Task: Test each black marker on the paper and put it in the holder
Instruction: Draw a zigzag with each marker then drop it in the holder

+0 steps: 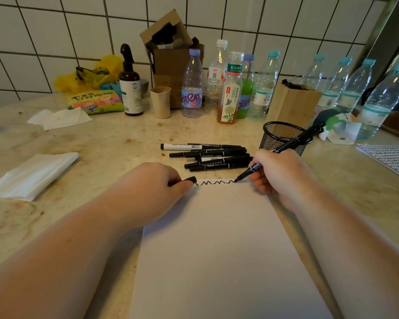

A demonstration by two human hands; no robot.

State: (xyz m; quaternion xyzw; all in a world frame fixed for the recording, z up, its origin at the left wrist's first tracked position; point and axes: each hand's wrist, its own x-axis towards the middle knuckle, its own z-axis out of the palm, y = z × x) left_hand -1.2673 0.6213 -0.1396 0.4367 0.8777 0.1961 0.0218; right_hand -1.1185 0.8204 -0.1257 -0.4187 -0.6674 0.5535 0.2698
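White paper sheet (217,238) flat on counter. My right hand (279,173) grips slim black marker (283,149), tip on paper at end of zigzag line (213,182). Left hand (157,192) curled round black cap (190,180). Black mesh holder (282,138) just behind; remaining black markers (212,156) piled beside it.

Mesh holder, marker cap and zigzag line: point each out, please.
mesh holder (277,137), head view, front wall.
marker cap (191,180), head view, exposed end.
zigzag line (213,182), head view, middle of stroke.
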